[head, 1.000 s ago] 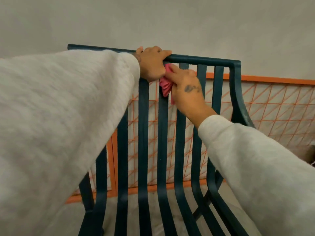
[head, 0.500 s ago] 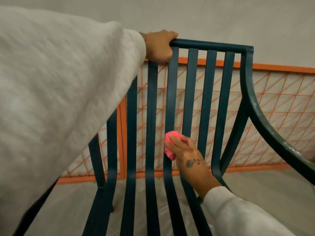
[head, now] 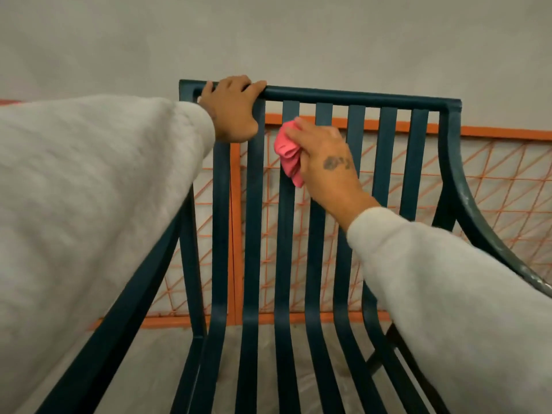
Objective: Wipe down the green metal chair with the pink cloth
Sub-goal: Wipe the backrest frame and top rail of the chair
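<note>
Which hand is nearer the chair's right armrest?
Right. The right hand holds the pink cloth mid-backrest, nearer the right armrest; the left hand grips the top rail near its far left corner.

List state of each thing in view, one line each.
left hand: gripping the chair's top rail, fingers curled over it
right hand: holding the pink cloth against an upper slat
pink cloth: bunched, pressed on a slat just below the top rail
green metal chair: upright, not folded, slats bare
orange mesh panel: upright behind the chair
</note>
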A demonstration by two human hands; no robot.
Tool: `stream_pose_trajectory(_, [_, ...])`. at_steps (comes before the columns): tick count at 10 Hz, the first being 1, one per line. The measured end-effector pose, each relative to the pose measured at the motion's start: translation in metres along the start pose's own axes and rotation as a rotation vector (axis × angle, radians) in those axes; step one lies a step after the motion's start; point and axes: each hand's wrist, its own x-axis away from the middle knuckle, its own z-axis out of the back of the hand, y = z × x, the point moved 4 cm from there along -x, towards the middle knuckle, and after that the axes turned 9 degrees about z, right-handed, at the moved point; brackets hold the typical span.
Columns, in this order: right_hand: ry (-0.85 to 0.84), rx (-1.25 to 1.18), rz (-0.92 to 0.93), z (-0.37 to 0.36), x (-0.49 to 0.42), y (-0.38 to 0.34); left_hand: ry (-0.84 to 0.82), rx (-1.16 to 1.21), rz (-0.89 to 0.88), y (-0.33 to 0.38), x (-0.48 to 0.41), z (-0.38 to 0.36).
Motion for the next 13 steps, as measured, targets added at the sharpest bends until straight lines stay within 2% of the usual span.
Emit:
stream_pose_trajectory(1, [-0.147,0.087,0.058,-0.020,-0.030,0.009,-0.023,0.015,0.003,-0.003,-0.002,0.005])
stream_pose_trajectory(2, [-0.217,0.231,0.036,-0.038,-0.008,0.007,-0.062,0.024,0.007,-0.002,0.001,0.006])
stream_pose_trajectory(3, [-0.227,0.137,-0.040,-0.051,0.060,-0.004,-0.078,0.032,-0.006,-0.001,0.001,0.006])
stream_pose_trajectory(4, [-0.395,0.102,0.014,-0.061,0.139,-0.024,-0.090,0.039,-0.006,-0.003,0.001,0.008])
stream_pose_trajectory(5, [-0.516,-0.041,-0.053,-0.084,0.197,-0.024,-0.104,0.044,0.001,-0.003,0.002,0.008])
stream_pose_trajectory(6, [-0.626,-0.148,-0.040,-0.100,0.220,-0.026,-0.128,0.053,-0.006,-0.002,0.006,0.012])
stream_pose_trajectory(7, [-0.932,0.001,-0.229,-0.110,0.237,-0.021,-0.092,0.002,-0.021,0.004,0.019,0.009])
stream_pose_trajectory(8, [-0.991,0.024,-0.269,-0.114,0.241,-0.031,-0.139,-0.043,-0.168,0.030,0.064,-0.005])
stream_pose_trajectory(9, [-0.997,-0.070,-0.296,-0.110,0.244,-0.042,-0.430,-0.069,-0.355,0.047,0.132,-0.031])
stream_pose_trajectory(10, [-0.917,-0.145,-0.369,-0.095,0.248,-0.044,-0.671,-0.214,-0.483,0.042,0.199,-0.055])
stream_pose_trajectory(11, [-0.916,-0.202,-0.371,-0.073,0.254,-0.058,-0.720,-0.260,-0.507,0.026,0.237,-0.063])
stream_pose_trajectory(13, [-1.008,-0.257,-0.434,-0.036,0.268,-0.088,-0.644,-0.178,-0.464,0.020,0.261,-0.047])
